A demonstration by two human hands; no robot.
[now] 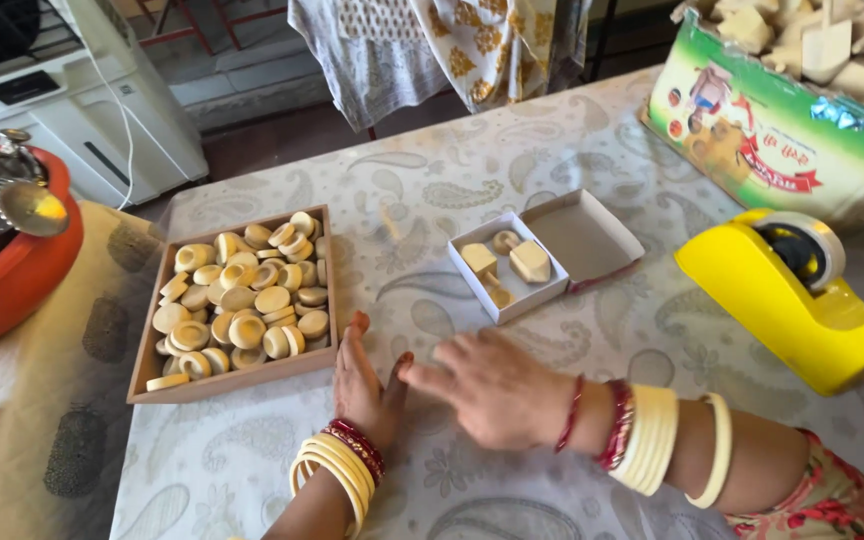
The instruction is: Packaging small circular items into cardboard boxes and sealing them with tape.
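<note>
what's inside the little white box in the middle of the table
The white box holds several loose wooden pieces, including blocky ones and a round one. Its lid lies open, empty. Anything beneath the pieces is hidden.

View: one head-worn camera | Facing: angled down and forward over the patterned tablecloth (512,180) | Nearness: forearms seen close at the lower edge, the room's floor farther off at the top | Framing: apparently slightly tilted | Shared area: none, a single view is given
</note>
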